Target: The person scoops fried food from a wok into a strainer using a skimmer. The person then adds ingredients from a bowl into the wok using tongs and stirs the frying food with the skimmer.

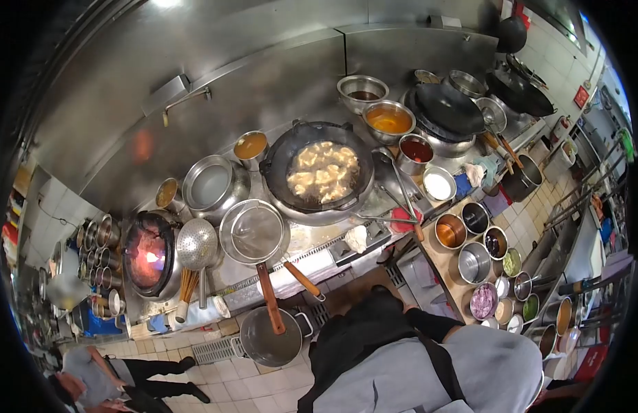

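Note:
Neither of my hands shows in the head view; my grey sleeve (494, 351) and black apron (357, 330) fill the bottom. Ahead of me a black wok (281, 180) sits on the range, with pale battered pieces (326, 170) in bubbling oil. To its left, a fine-mesh strainer (248, 233) with a wooden handle lies over a round metal rim. A perforated skimmer (197, 243) rests farther left. Long-handled metal utensils (399, 180) lie along the wok's right side.
Flame glows in the left burner (152, 258). A large pot (253, 337) stands below the range edge. Bowls of orange liquid (389, 118) and red sauce (416, 149) stand behind right. Ingredient containers (474, 263) crowd the right counter. Another person (98, 375) is at lower left.

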Tool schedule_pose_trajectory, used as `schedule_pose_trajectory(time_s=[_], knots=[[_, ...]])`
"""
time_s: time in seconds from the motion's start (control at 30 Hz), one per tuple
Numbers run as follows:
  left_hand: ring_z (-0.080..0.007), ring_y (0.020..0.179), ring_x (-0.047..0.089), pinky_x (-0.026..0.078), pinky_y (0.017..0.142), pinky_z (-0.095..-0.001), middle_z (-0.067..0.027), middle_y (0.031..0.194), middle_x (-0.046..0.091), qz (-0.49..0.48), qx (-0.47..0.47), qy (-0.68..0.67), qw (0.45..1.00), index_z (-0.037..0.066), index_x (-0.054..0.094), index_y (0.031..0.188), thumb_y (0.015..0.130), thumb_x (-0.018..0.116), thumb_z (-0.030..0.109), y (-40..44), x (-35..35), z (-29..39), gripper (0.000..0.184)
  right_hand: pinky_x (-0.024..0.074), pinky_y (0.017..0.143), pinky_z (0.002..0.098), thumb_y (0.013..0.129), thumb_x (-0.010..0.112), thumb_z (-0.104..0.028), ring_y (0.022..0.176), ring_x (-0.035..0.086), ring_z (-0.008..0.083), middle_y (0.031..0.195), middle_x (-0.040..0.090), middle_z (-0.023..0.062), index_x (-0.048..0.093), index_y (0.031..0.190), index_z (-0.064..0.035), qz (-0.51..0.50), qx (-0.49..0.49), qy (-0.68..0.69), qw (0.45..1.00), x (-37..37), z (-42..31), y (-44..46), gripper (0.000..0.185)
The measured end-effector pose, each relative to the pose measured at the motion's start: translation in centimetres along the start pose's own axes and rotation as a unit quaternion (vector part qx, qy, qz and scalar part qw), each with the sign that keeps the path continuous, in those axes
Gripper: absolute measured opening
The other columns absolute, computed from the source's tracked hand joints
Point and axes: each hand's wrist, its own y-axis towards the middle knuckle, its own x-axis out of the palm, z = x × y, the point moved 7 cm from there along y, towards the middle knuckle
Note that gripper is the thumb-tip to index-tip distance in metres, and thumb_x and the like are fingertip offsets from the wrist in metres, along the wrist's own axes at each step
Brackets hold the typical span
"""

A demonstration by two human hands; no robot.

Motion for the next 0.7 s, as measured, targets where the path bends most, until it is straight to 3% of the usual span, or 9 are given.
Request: schedule_pose_trajectory(time_s=[0.23,0.47,0.53,0.6,0.67,0.7], knots=[[-0.0304,0.074,0.066,0.054,0.066,-0.0404,-0.0167,0.075,0.062,0.000,0.005,-0.027,1.000,0.002,0.059,0.086,0.090,0.063,0.023,-0.9,0.6,3.1,0.021,0.0551,0.083,0.0444,0.083,0.063,-0.031,0.085,0.068,0.0296,0.090,0.069,0.0134,0.072,0.087,-0.0085,-0.133,-0.078,0.126,0.980,-1.6,1.6,-2.3,0.024],[-0.0318,0.075,0.066,0.053,0.067,-0.0415,-0.0177,0.076,0.063,-0.029,0.005,0.002,1.000,0.002,0.059,0.087,0.090,0.062,0.022,-1.9,0.7,8.1,0.021,0.0550,0.080,0.0464,0.081,0.065,-0.032,0.075,0.068,0.0284,0.078,0.069,0.0125,0.071,0.078,-0.0094,-0.287,-0.118,0.263,0.913,1.0,7.6,-8.2,0.023],[-0.0322,0.076,0.066,0.053,0.067,-0.0418,-0.0180,0.077,0.063,-0.029,0.008,0.010,1.000,0.002,0.059,0.088,0.090,0.062,0.022,-2.2,0.6,10.0,0.020,0.0549,0.079,0.0469,0.080,0.066,-0.032,0.072,0.068,0.0280,0.074,0.069,0.0122,0.071,0.075,-0.0097,-0.281,-0.187,0.226,0.914,1.3,8.6,-9.3,0.024],[-0.0327,0.076,0.066,0.053,0.067,-0.0422,-0.0182,0.077,0.063,-0.031,0.013,0.016,0.999,0.002,0.059,0.088,0.090,0.062,0.022,-2.2,0.5,12.1,0.020,0.0548,0.081,0.0479,0.077,0.067,-0.032,0.078,0.069,0.0303,0.076,0.070,0.0134,0.071,0.077,-0.0083,-0.189,-0.385,0.072,0.900,0.1,8.0,-10.9,0.024],[-0.0331,0.076,0.066,0.053,0.067,-0.0425,-0.0185,0.077,0.063,-0.031,0.019,0.022,0.999,0.002,0.059,0.088,0.090,0.062,0.022,-2.3,0.4,13.9,0.020,0.0546,0.082,0.0489,0.074,0.067,-0.031,0.083,0.069,0.0326,0.078,0.070,0.0145,0.072,0.080,-0.0068,-0.083,-0.556,-0.083,0.823,0.7,7.7,-13.0,0.025],[-0.0333,0.077,0.066,0.053,0.067,-0.0427,-0.0187,0.078,0.063,-0.032,0.022,0.026,0.999,0.002,0.059,0.088,0.090,0.062,0.021,-2.4,0.3,14.7,0.020,0.0544,0.083,0.0490,0.076,0.066,-0.031,0.087,0.070,0.0332,0.081,0.071,0.0164,0.072,0.085,-0.0069,-0.145,-0.431,-0.030,0.890,1.9,9.0,-11.6,0.026]])
